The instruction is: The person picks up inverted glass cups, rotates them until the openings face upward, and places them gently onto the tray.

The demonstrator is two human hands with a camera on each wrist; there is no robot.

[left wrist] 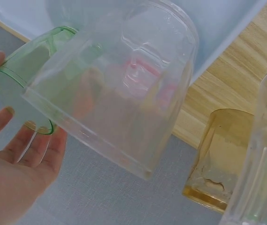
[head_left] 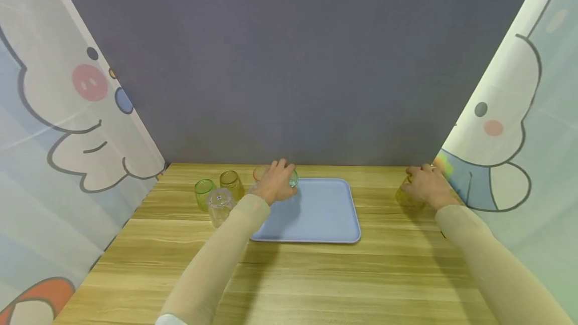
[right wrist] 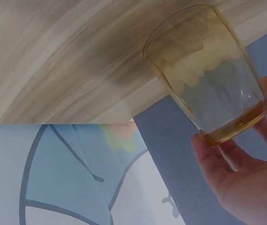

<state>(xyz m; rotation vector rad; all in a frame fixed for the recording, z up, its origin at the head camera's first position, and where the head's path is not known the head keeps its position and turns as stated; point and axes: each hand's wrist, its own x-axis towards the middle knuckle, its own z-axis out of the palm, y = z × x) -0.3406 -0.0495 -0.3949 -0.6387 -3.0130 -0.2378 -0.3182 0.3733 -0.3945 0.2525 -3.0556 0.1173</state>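
The left hand is gripping a see-through green plastic cup over the flat blue tray. The right hand is gripping a see-through yellow cup on the wooden bench. Lifting both slowly and upright seems best.

Two tumblers, one per side

Green-tinted clear glass sits centre frame at the blue tray's back-left corner, mostly covered; amber glass stands mouth-down on the wood, far right.

6 glass cups, 1 blue tray, 2 hands.
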